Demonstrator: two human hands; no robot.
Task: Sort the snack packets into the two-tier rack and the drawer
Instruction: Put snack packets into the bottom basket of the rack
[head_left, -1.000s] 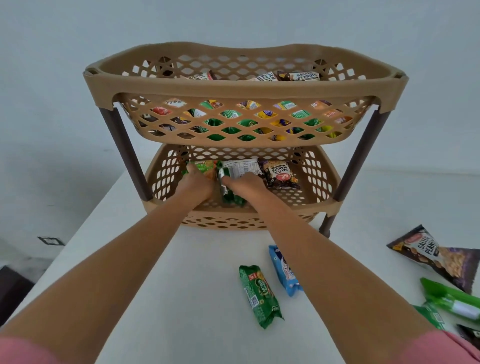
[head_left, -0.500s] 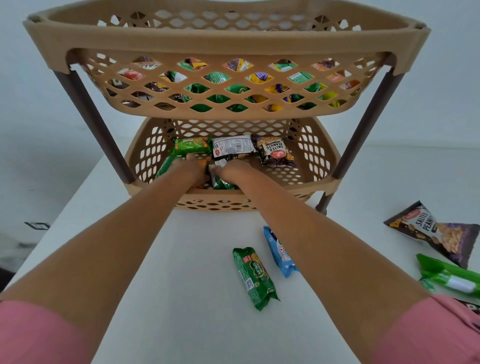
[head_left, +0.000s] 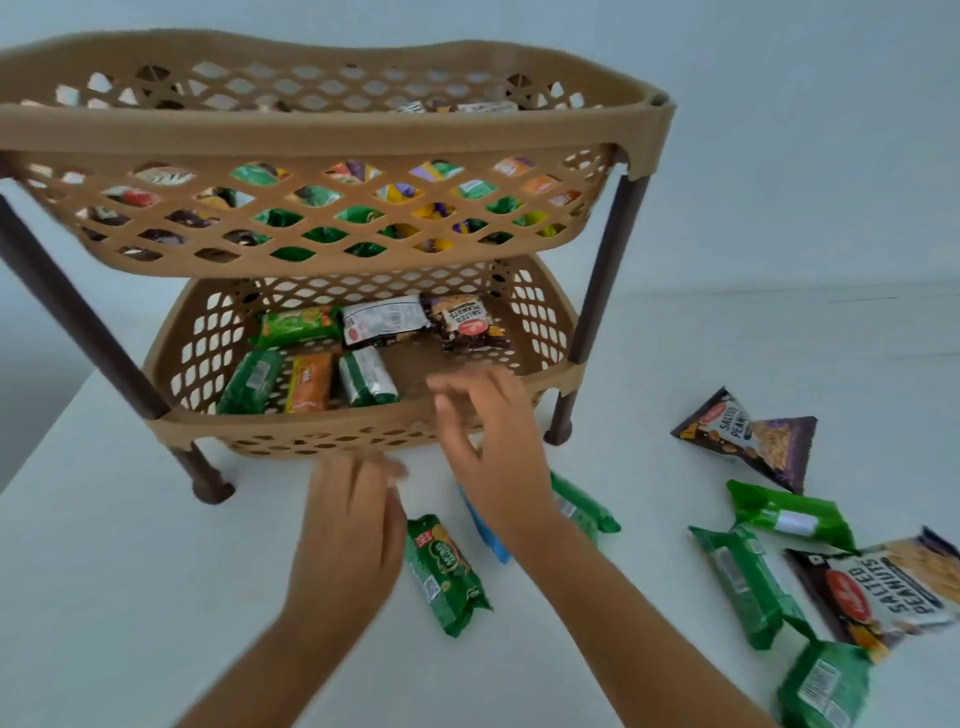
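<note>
A beige two-tier rack (head_left: 332, 137) stands on the white table. Its top tier is full of packets; the lower tier (head_left: 291, 418) holds several, among them a green packet (head_left: 252, 379), an orange one (head_left: 310, 382) and a salted-peanuts bag (head_left: 467, 322). My left hand (head_left: 348, 525) hovers over the table in front of the rack, fingers apart, holding nothing. My right hand (head_left: 488, 441) is open at the lower tier's front rim, also empty. A green biscuit packet (head_left: 444, 571) lies between my hands. A blue packet (head_left: 488, 535) is partly hidden under my right wrist.
More packets lie on the white table (head_left: 130, 571) to the right: two salted-peanuts bags (head_left: 748, 436) (head_left: 883, 587) and several green packets (head_left: 789, 512) (head_left: 745, 582) (head_left: 826, 686) (head_left: 584, 506). Brown rack legs (head_left: 205, 475) (head_left: 561, 421) stand on the table. A pale wall is behind.
Both hands have pulled back out of the lower tier toward me and left the packets lying in it. The view has shifted right, showing more packets on the table.
</note>
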